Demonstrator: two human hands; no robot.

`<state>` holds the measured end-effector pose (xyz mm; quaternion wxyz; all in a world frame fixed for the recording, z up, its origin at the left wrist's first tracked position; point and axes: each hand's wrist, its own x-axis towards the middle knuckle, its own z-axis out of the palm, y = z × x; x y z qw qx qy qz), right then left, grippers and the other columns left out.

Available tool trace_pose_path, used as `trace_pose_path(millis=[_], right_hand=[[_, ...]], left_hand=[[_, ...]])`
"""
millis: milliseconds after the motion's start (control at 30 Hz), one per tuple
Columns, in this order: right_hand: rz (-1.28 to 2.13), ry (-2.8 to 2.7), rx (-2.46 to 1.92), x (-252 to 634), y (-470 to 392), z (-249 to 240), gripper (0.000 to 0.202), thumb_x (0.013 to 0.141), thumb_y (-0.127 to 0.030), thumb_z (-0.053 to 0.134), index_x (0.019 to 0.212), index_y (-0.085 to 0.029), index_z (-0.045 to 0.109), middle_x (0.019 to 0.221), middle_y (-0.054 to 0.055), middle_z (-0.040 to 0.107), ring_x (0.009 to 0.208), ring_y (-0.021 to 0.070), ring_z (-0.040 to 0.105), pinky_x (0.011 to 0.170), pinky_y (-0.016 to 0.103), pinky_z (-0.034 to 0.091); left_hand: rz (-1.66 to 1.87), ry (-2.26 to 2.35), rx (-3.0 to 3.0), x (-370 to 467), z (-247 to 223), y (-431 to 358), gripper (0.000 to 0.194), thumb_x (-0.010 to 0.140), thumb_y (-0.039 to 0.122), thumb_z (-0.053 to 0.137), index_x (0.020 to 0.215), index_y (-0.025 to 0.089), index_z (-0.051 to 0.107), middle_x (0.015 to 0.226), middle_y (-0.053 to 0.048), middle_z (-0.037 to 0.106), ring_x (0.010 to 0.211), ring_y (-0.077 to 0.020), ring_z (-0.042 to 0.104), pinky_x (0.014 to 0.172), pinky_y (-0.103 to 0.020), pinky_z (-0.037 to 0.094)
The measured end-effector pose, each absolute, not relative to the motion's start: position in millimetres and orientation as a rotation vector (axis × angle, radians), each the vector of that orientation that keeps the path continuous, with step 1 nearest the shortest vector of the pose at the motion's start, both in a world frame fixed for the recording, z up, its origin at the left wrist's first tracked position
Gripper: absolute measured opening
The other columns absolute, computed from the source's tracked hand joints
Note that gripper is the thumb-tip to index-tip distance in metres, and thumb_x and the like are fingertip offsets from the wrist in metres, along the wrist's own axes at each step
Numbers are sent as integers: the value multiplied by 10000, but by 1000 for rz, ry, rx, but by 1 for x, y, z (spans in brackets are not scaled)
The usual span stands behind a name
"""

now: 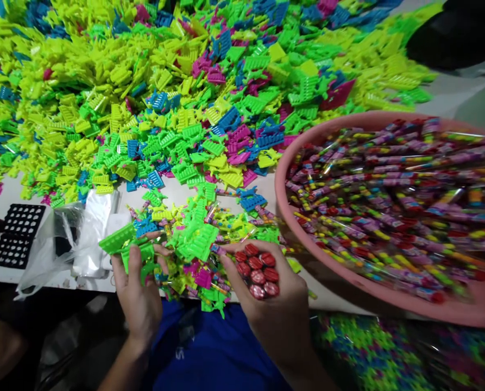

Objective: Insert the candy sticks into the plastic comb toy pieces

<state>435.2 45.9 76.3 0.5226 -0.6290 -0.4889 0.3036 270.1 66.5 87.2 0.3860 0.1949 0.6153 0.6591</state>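
Observation:
My left hand (138,282) is closed on green plastic toy pieces (120,239), ribbed and flat, pinched between thumb and fingers. In my right hand (278,309) is a bundle of sticks with red round ends (258,271); the ends face me and the fingers wrap around them. What the rest of the bundle looks like is mostly hidden by the hand. Between the hands lies a loose pile of green toy pieces (195,239), with magenta and yellow ones and some thin colourful sticks mixed in, along the table's front edge.
A big heap of yellow, green, blue and magenta plastic pieces (104,70) covers the back of the table. To the right stands a pink tub (285,190) full of wrapped colourful sticks. Clear plastic bags (95,233) and a black card with white dots (18,233) lie left.

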Motion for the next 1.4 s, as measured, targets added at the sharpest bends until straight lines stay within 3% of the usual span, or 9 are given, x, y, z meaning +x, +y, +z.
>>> trace_pose_path(millis=[267, 467, 567, 733, 867, 967, 1067, 1200, 1400], right_hand=[[848, -1370, -1294, 416, 48, 72, 276, 958, -122, 759, 1160, -294, 683, 971, -8, 888, 817, 229, 882, 764, 317, 697], [791, -1424, -1311, 411, 43, 69, 367, 913, -82, 748, 1205, -295, 683, 1023, 16, 887, 890, 257, 893, 791, 334, 714], [807, -1437, -1359, 409, 45, 66, 306, 924, -117, 739, 1175, -284, 686, 995, 32, 894, 869, 268, 896, 746, 330, 718], [757, -1459, -1456, 406, 52, 56, 285, 945, -183, 714, 1215, -272, 729, 1063, 61, 915, 909, 296, 906, 790, 381, 736], [705, -1408, -1386, 409, 53, 61, 353, 936, -178, 737, 1277, -269, 736, 1242, 94, 899, 1082, 311, 890, 998, 438, 718], [828, -1281, -1395, 415, 52, 74, 167, 953, -235, 800, 1100, -288, 742, 959, 23, 890, 803, 253, 870, 794, 346, 723], [953, -1173, -1429, 424, 53, 83, 146, 944, -350, 862, 1034, -285, 767, 855, -3, 851, 714, 229, 831, 685, 304, 702], [1060, -1171, -1414, 440, 53, 83, 244, 904, -393, 901, 1110, -281, 833, 1029, 28, 879, 885, 250, 847, 850, 347, 722], [1332, -1014, -1406, 451, 47, 97, 295, 945, -339, 862, 1233, -288, 822, 856, -29, 816, 632, 167, 753, 743, 300, 689]], left_hand=[[1544, 1516, 565, 262, 88, 55, 762, 814, 403, 1048, 1483, 345, 685, 1311, -27, 837, 1098, -207, 841, 938, -248, 654], [1551, 1669, 759, 260, 79, 46, 834, 807, 341, 1058, 1533, 276, 653, 1354, -57, 822, 1150, -201, 823, 1033, -243, 627], [1576, 1675, 707, 254, 78, 55, 684, 821, 377, 1042, 1412, 254, 719, 1263, -46, 846, 1096, -194, 827, 964, -229, 641], [1776, 1626, 602, 240, 87, 75, 408, 944, 485, 915, 1246, 269, 744, 1269, -61, 866, 890, -157, 818, 556, -152, 527], [1709, 1643, 650, 229, 95, 75, 391, 889, 494, 954, 1154, 246, 810, 1246, -70, 863, 1033, -203, 828, 647, -171, 595], [1507, 1601, 603, 227, 101, 68, 505, 751, 462, 1042, 1147, 222, 840, 1143, -73, 863, 1043, -231, 830, 757, -209, 648], [1285, 1572, 584, 231, 107, 63, 598, 698, 448, 1075, 1191, 229, 817, 1176, -80, 844, 999, -242, 826, 618, -190, 619], [1149, 1481, 677, 240, 111, 59, 480, 788, 467, 1028, 1141, 252, 784, 1012, -30, 778, 756, -175, 737, 470, -176, 540], [1043, 1442, 804, 246, 108, 55, 364, 888, 498, 952, 1183, 297, 879, 1295, -99, 772, 988, -257, 745, 576, -248, 614]])
